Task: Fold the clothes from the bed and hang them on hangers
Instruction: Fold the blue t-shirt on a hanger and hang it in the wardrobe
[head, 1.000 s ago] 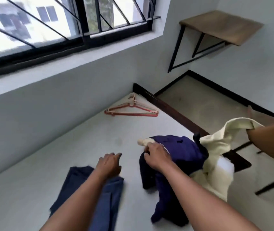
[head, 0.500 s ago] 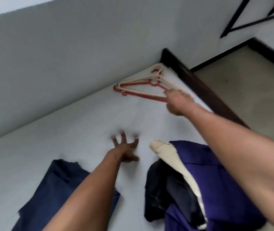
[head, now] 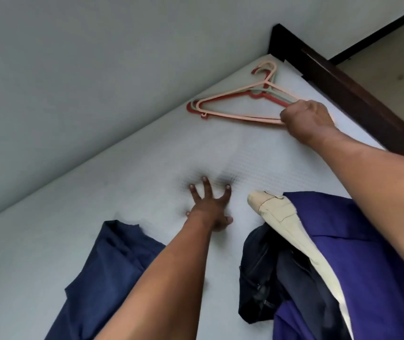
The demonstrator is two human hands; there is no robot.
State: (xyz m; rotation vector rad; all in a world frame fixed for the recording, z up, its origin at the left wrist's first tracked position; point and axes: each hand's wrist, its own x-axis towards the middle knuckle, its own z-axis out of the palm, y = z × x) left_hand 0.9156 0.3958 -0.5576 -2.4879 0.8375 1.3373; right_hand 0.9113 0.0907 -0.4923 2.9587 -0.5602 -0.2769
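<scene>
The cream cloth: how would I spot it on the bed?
Start at the white mattress. Look just right of the left hand pressing on it. The cream cloth is the only pale strip, between the purple garment and the black garment.

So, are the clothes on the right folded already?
Not folded: the purple garment, cream garment and dark garment lie crumpled in one heap.

"What sort of place is this?"

"A bedroom in a home. A white mattress point(head: 85, 197) with a waffle-textured cover sits in a dark wooden bed frame point(head: 348, 94), pushed against a plain pale wall point(head: 97, 69)."

"Anything else domestic?"

"Plastic clothes hangers point(head: 241, 116) lie stacked in the mattress corner. Loose garments lie on it too: a navy garment point(head: 112, 271), a purple garment point(head: 368, 241) and a cream garment point(head: 277, 212). Past the frame there's beige floor point(head: 392, 57) edged with dark skirting point(head: 377, 33)."
</scene>
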